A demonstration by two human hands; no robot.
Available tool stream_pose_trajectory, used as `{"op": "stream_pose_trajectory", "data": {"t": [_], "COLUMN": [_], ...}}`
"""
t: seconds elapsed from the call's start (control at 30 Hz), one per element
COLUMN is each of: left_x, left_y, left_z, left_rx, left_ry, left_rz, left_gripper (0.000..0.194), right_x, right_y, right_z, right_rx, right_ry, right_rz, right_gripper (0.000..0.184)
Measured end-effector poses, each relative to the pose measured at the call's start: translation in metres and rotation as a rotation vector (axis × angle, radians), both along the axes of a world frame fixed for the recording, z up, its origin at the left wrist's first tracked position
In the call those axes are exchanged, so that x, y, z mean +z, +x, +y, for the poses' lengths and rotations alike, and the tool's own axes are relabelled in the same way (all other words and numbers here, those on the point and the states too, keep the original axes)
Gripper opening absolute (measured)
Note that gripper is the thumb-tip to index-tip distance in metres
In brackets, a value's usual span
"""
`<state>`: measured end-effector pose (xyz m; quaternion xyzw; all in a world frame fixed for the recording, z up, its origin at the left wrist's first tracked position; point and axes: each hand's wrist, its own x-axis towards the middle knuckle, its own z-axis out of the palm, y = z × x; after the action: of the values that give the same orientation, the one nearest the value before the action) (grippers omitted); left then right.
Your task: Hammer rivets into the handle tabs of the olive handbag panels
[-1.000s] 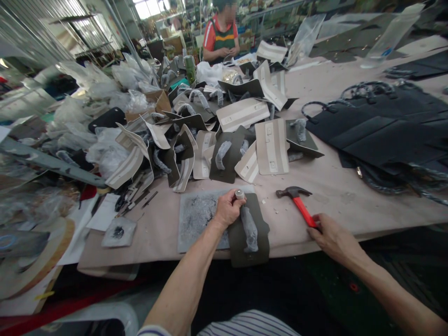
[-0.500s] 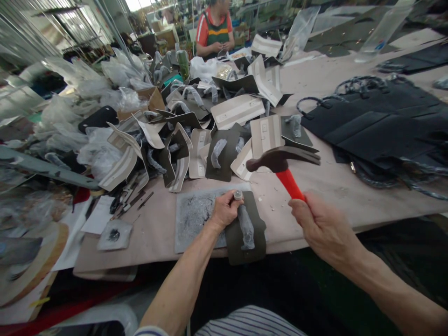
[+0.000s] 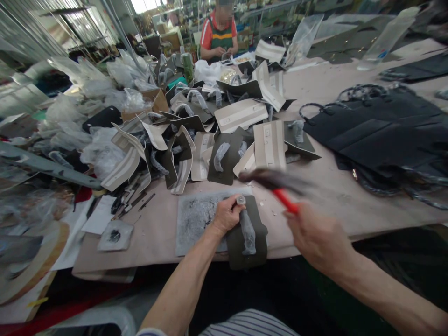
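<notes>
My left hand (image 3: 227, 213) is closed round a short metal punch (image 3: 241, 199) with a round top, held upright at the far end of a plastic-wrapped handle (image 3: 248, 233). That handle lies on a dark olive panel (image 3: 259, 233), whose near end hangs past the table edge. Under the panel's left side is a worn grey slab (image 3: 196, 219). In my right hand (image 3: 318, 233) is a claw hammer (image 3: 285, 199) with a red grip, raised to the right of the punch. Motion smears the hammer head, which is apart from the punch.
Beyond the slab lies a pile of panels with wrapped handles (image 3: 221, 156). Black bags (image 3: 381, 126) cover the right side of the table. Thin tools (image 3: 147, 200) and a small plastic bag (image 3: 115, 235) lie left. A co-worker (image 3: 219, 37) sits across the table.
The hammer has tilted and shifted slightly left and down, its head now blurred. My left hand keeps the punch at the same end of the handle. The whole view has shifted slightly.
</notes>
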<state>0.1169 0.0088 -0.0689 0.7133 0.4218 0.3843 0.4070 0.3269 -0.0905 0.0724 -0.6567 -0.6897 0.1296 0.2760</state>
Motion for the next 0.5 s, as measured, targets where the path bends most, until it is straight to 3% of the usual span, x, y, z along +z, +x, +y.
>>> {"op": "stream_pose_trajectory", "data": {"t": [0.07, 0.17, 0.3, 0.43, 0.5], "left_x": [0.002, 0.003, 0.003, 0.001, 0.0], "left_y": [0.0, 0.0, 0.0, 0.0, 0.0], "left_z": [0.0, -0.001, 0.0, 0.0, 0.0], "left_rx": [-0.008, -0.01, -0.015, 0.013, 0.02], "left_ry": [0.0, 0.013, 0.02, -0.006, -0.008], "left_rz": [0.028, 0.028, 0.011, 0.028, 0.017], "left_gripper": [0.012, 0.011, 0.01, 0.011, 0.013], "right_x": [-0.015, -0.021, -0.018, -0.022, -0.027], "right_y": [0.003, 0.009, 0.005, 0.004, 0.013], "right_z": [0.002, 0.007, 0.006, 0.006, 0.009], "right_rx": [0.077, 0.102, 0.002, 0.117, 0.101], "right_ry": [-0.088, -0.132, -0.031, -0.179, -0.246], "right_rz": [-0.106, -0.246, -0.212, -0.269, -0.23], "right_gripper": [0.042, 0.041, 0.042, 0.037, 0.036]}}
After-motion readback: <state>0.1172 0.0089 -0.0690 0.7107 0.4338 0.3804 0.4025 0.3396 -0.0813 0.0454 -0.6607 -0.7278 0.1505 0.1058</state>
